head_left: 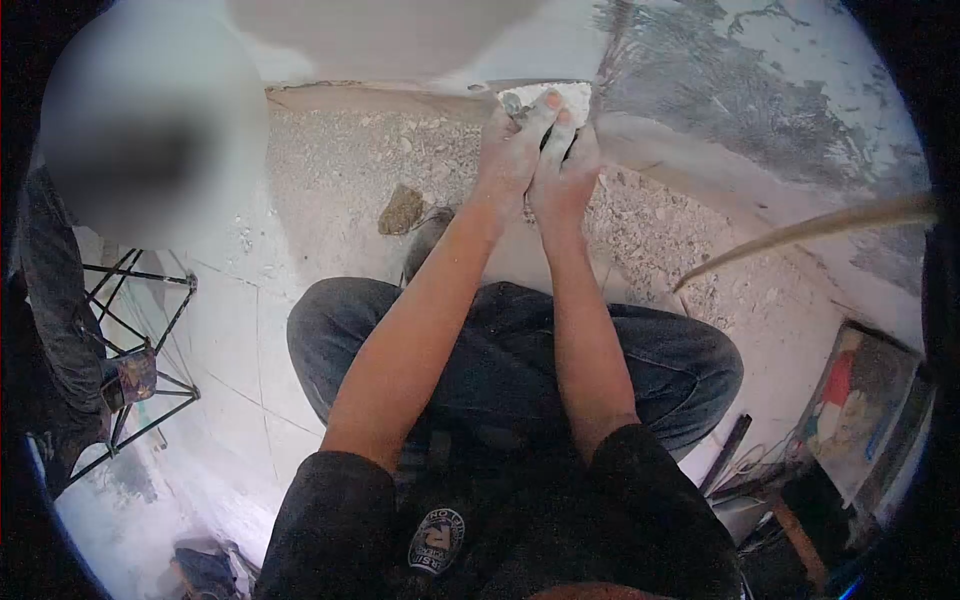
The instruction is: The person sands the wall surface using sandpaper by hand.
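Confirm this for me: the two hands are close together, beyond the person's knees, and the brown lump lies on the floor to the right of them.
No, the side is wrong. The head view shows the brown lump on the floor to the left of the left hand and right hand.

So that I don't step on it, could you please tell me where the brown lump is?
In the head view, the brown lump lies on the gritty floor, to the left of the left hand and close beside the shoe.
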A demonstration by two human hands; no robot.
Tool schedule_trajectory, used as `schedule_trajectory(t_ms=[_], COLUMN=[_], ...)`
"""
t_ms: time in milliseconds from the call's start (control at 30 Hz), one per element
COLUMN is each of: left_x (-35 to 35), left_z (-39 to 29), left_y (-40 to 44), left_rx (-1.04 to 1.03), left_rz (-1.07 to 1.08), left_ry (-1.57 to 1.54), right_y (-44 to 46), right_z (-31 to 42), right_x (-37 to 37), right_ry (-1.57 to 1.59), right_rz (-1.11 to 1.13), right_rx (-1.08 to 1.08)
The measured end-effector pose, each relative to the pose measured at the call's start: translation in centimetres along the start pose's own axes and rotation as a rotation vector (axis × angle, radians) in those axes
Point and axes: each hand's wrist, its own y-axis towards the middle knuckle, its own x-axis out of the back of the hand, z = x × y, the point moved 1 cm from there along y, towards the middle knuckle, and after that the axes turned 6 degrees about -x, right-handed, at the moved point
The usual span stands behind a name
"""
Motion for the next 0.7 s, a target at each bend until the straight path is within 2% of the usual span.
schedule_trajectory(t_ms=[133, 200, 233, 267, 333, 400, 467, 600, 700], left_x=[-0.3, -0.9, -1.5, -2.3, -4.0, -2.7, -1.3, -0.5, -0.3], left_z=[-0.4, -1.1, -1.6, -3.0, -5.8, -3.6, -1.9, -0.8, -0.6], left_y=[-0.2, -0.2, 0.1, -0.2, -1.3, -0.4, -0.1, 0.1, 0.1], left_rx=[0.004, -0.036, -0.127, -0.134, -0.113, -0.186, -0.118, -0.029, -0.008], left_rz=[-0.011, 0.009, 0.066, 0.060, 0.129, 0.079, 0.013, -0.041, -0.015], left_ry=[-0.009, -0.020, -0.072, -0.076, -0.011, 0.069, 0.072, 0.034, -0.016], right_y=[0.1, 0.5, 1.4, 1.7, 1.6, 1.2, 0.8, 0.6, 0.2], right_z=[0.3, 0.8, 1.3, 3.2, 6.9, 4.5, 2.3, -0.2, 0.9], right_x=[-0.1, 0.1, 0.8, 1.2, 2.5, 1.6, 0.4, -0.5, -0.2], right_ry=[0.012, 0.012, -0.057, -0.057, 0.036, 0.035, -0.032, 0.054, 0.046], right_rz=[-0.032, -0.067, -0.026, -0.019, 0.048, 0.033, -0.007, 0.002, 0.016], right_rx=[0.060, 0.159, 0.249, 0.254, 0.214, 0.239, 0.195, 0.075, -0.007])
